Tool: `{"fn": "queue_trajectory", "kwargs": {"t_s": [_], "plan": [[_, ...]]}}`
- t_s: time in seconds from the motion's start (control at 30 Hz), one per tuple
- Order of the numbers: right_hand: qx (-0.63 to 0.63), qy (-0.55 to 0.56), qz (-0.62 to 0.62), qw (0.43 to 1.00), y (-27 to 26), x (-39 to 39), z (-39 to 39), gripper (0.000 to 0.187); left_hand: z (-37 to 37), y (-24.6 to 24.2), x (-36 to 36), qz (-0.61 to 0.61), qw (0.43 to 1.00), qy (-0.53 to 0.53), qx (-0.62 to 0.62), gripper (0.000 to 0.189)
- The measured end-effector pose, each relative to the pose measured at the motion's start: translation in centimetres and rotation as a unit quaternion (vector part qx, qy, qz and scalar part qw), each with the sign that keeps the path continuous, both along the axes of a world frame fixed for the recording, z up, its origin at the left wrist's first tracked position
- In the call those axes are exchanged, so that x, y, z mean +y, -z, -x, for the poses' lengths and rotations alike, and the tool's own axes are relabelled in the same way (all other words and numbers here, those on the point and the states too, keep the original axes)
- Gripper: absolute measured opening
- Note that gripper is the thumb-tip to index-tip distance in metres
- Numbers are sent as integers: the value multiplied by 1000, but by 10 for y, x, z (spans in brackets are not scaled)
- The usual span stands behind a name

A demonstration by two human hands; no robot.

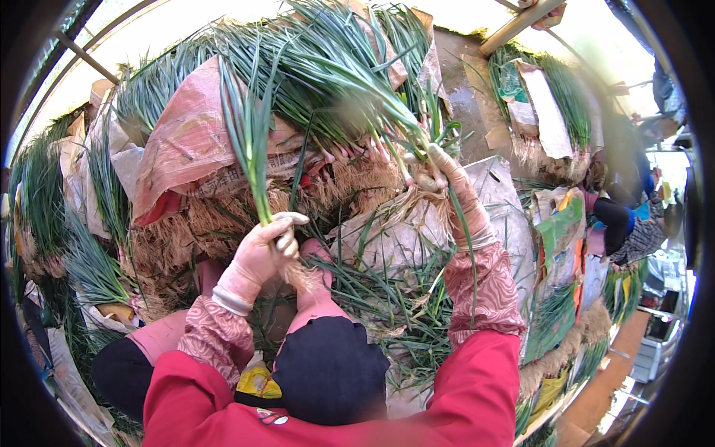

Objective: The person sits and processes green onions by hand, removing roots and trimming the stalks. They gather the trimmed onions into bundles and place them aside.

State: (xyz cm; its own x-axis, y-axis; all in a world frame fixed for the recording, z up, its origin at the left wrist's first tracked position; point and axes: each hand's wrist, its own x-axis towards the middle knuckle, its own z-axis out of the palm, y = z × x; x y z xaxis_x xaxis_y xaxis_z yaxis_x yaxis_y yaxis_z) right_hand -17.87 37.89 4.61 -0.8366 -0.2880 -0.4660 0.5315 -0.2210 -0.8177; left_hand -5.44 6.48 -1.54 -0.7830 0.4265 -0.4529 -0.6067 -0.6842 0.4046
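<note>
Both hands wear pale gloves. My left hand (271, 246) is closed around the lower stems of a small bunch of green garlic plants (258, 184); the leaves point away from me and the pale roots hang below the fist. Farther right and farther forward, my right hand (438, 173) grips a larger bunch of green garlic plants (391, 103) near the pinkish bulbs, its leaves fanning to the upper left. A loose leaf hangs over the right wrist and sleeve. Beyond the hands lies a thick row of the same plants (184, 84), roots towards me.
A reddish woven sack (187, 134) covers part of the row. Cut leaves (413, 318) lie scattered on a pale sack (491, 195) beside my knee. More bundles (564, 100) stand at the upper right and along the left (42, 190). Another person (625, 223) sits at the far right.
</note>
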Motion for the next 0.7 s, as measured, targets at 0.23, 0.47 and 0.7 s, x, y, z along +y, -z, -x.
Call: {"fn": "queue_trajectory", "kwargs": {"t_s": [0.23,0.47,0.7], "plan": [[-17,-10,102,995,32,-65,-40,24,70,19,93,-23,999,-38,-21,34],[301,331,-396,802,33,59,-111,21,51,37,39,16,999,-28,-6,24],[-86,-294,-770,560,41,160,-241,33,23,21,3,77,995,46,31,31]]}}
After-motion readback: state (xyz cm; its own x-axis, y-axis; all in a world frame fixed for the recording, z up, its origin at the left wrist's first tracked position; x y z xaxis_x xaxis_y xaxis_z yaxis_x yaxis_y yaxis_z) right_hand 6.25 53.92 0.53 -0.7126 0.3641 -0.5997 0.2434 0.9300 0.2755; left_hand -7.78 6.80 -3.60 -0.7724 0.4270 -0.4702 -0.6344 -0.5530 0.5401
